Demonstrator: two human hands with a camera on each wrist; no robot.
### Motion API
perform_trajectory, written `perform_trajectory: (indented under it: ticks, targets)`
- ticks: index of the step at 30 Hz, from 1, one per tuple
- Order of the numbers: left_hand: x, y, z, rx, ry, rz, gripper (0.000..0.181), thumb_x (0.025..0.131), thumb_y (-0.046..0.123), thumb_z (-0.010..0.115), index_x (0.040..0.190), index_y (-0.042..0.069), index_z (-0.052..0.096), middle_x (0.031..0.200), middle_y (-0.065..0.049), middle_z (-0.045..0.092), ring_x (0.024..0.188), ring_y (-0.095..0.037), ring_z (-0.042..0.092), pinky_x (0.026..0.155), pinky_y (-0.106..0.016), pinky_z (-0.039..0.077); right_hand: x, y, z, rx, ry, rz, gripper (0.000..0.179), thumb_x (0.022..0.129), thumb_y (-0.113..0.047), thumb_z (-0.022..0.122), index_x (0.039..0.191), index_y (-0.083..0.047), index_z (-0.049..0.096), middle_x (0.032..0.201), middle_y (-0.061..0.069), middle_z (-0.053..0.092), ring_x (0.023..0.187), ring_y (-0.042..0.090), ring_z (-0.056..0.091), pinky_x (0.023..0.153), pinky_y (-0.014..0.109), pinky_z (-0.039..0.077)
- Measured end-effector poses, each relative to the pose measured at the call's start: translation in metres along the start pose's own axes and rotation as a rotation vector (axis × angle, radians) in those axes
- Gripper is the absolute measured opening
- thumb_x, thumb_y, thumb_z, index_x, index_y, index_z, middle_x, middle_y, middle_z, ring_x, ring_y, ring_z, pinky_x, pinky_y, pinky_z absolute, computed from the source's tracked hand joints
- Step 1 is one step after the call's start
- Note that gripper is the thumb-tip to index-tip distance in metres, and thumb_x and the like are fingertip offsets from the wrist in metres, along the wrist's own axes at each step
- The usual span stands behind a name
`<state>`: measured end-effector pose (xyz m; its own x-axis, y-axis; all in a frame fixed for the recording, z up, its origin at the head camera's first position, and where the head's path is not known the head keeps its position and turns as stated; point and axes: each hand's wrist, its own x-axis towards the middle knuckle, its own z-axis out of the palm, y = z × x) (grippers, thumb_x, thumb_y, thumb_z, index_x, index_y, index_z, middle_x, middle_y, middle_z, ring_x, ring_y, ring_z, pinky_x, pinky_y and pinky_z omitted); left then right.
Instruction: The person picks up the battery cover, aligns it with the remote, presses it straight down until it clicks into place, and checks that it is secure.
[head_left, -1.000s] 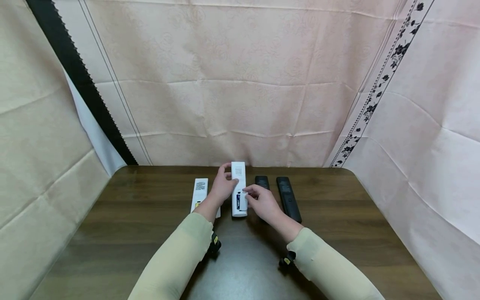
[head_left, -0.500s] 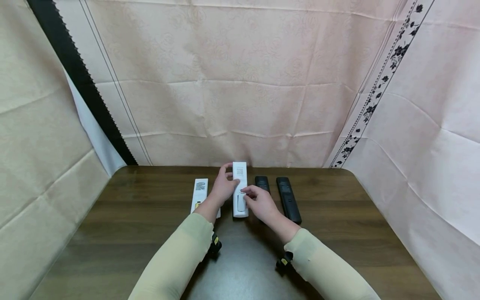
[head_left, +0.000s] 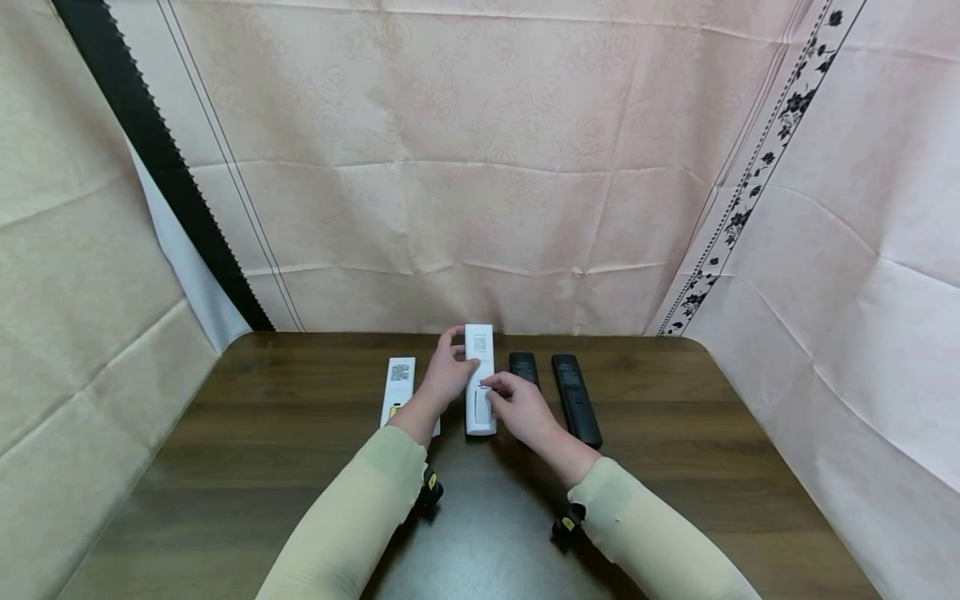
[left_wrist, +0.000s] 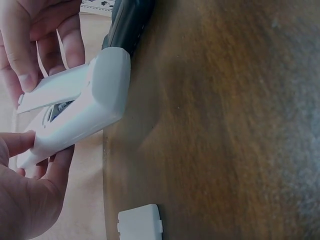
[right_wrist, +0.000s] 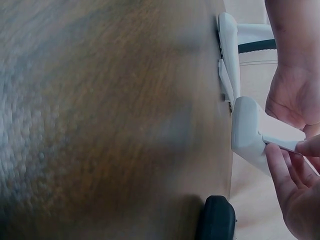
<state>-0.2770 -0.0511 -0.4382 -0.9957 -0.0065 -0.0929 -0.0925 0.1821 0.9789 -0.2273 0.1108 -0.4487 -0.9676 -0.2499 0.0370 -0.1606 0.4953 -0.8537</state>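
Observation:
My left hand (head_left: 447, 372) grips a white remote control (head_left: 479, 343), back side up, by its far part, thumb along the edge. In the left wrist view, my right hand (left_wrist: 45, 32) pinches the white battery cover (left_wrist: 57, 90) by one end. The cover's other end meets the notch near the remote's rounded end, while the pinched end stands raised. A battery (left_wrist: 62, 106) shows in the gap under it. From the right wrist view, my right hand (right_wrist: 300, 200) has its thumb and fingers at the cover's edge.
On the brown table (head_left: 480, 533), a second white remote (head_left: 399, 379) lies to the left, with a loose white cover (left_wrist: 140, 222) beside it. Two black remotes, a nearer one (head_left: 524, 364) partly behind my right hand and another (head_left: 577, 400), lie to the right. Light cloth (head_left: 480, 167) hangs behind.
The right hand has brought the cover leftward over the remote's battery compartment, hiding the battery from the head view. The remote has shifted very slightly right. Over the last half second almost nothing has moved.

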Motion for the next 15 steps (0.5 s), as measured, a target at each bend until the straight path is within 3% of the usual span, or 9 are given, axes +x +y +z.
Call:
perform_trajectory:
  ticks: [15]
  targets:
    - [-0.0032, 0.0024, 0.0025, -0.009, -0.008, -0.003, 0.062, 0.097, 0.013, 0.064, 0.148, 0.029, 0.034, 0.139, -0.010, 0.052, 0.123, -0.030, 0.054, 0.097, -0.050, 0.047, 0.0043, 0.0047, -0.0008, -0.070, 0.048, -0.011, 0.016, 0.098, -0.020, 0.063, 0.113, -0.021, 0.070, 0.107, 0.001, 0.059, 0.088, 0.020, 0.059, 0.065, 0.031, 0.056]
